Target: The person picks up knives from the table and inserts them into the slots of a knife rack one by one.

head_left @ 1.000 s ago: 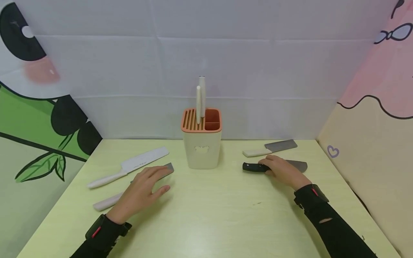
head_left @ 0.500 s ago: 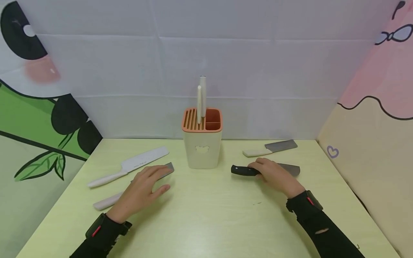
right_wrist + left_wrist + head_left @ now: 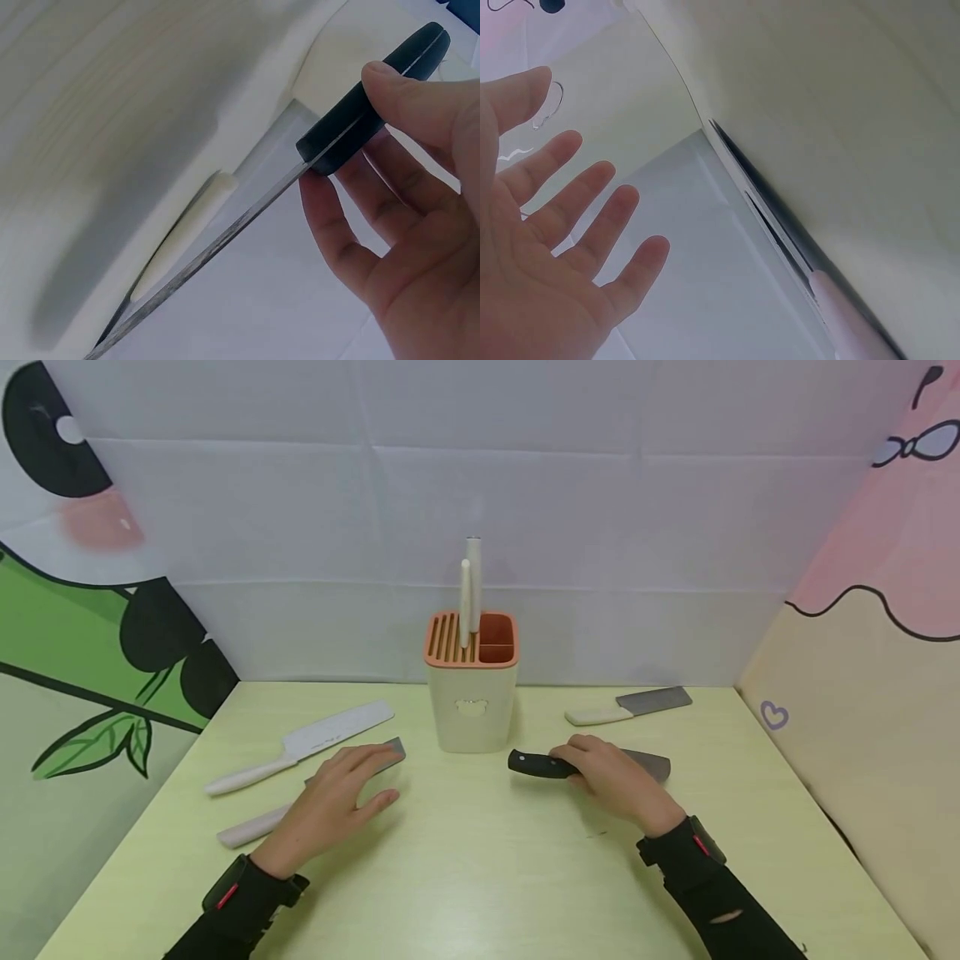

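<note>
My right hand (image 3: 611, 781) grips a black-handled kitchen knife (image 3: 536, 764) by its handle, holding it over the table. In the right wrist view, thumb and fingers pinch the black handle (image 3: 375, 101), and the blade slants down to the lower left above its shadow. My left hand (image 3: 330, 806) hovers, fingers spread, over a cleaver with a pale handle (image 3: 255, 828); much of that cleaver is hidden beneath it. Nothing is in the left palm (image 3: 547, 300) in the left wrist view. Beyond it lies a white-handled cleaver (image 3: 333, 732) with a bright blade.
A cream knife holder (image 3: 474, 718) with an orange slotted top stands at the back middle, two white-handled utensils (image 3: 473, 585) upright in it. At the back right lies a small cleaver with a cream handle (image 3: 600, 716). A pale cloth wall (image 3: 600, 527) rises behind the table.
My right hand has moved left with the black-handled knife, toward the knife holder's side of the table. The left hand has stayed in place.
</note>
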Demonstrator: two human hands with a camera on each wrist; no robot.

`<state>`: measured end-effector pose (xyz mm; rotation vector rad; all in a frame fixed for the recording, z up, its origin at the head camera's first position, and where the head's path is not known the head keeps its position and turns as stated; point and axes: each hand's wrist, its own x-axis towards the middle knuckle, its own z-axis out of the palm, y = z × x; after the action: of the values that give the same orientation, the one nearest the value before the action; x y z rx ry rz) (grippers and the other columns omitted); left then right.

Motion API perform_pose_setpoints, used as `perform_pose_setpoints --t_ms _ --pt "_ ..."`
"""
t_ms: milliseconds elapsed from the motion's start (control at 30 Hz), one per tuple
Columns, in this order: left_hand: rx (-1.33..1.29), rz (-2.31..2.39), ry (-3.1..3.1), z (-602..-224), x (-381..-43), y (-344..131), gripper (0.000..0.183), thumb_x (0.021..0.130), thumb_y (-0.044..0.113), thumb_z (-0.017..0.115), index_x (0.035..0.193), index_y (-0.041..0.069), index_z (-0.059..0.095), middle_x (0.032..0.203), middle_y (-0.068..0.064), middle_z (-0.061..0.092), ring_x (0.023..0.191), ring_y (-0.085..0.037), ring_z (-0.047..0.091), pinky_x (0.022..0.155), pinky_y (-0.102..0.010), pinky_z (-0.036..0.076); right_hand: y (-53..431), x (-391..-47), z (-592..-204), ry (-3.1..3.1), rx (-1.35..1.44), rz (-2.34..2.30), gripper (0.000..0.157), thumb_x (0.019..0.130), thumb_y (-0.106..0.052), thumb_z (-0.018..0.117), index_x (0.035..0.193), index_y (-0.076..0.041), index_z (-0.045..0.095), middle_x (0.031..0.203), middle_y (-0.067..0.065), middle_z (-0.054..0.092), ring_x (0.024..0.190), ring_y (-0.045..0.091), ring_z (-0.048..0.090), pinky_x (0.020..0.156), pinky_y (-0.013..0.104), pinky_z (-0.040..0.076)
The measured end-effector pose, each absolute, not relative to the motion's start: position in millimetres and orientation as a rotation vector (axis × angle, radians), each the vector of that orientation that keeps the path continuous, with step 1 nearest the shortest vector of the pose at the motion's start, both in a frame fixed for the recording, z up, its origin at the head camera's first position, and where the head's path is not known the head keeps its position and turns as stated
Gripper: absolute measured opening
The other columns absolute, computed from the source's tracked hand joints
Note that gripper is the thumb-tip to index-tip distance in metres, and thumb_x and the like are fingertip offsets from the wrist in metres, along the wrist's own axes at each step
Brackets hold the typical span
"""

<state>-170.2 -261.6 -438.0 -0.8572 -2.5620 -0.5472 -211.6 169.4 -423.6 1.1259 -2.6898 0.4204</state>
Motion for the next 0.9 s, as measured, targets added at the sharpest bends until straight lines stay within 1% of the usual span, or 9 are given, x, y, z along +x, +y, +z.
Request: perform_pose_setpoints --t_ms 433,900 --pt "-0.875 -0.537 -2.533 -438 -171 -260 0.055 0.092 0.022 0.086 0.142 0.012 0.065 0.146 -0.011 0.063 0.133 -0.034 0.058 0.106 -0.058 0.049 142 -203 -419 -2.657 1.157 0.494 0.039 0.089 0.001 0.084 0.125 -0.009 0.072 0.105 0.002 0.065 0.093 0.015 0.063 0.082 0.033 0.059" --pt "-0.872 -0.54 -2.539 -437 -171 -261 0.055 0.093 0.022 0.085 0.143 0.013 0.064 0.145 -0.013 0.063 0.134 -0.034 0.057 0.107 -0.059 0.047 123 -197 -415 -2.651 1.181 0.541 0.04 0.091 -0.001 0.083 0.129 -0.009 0.07 0.109 0.003 0.066 0.096 0.016 0.062 0.084 0.033 0.058"
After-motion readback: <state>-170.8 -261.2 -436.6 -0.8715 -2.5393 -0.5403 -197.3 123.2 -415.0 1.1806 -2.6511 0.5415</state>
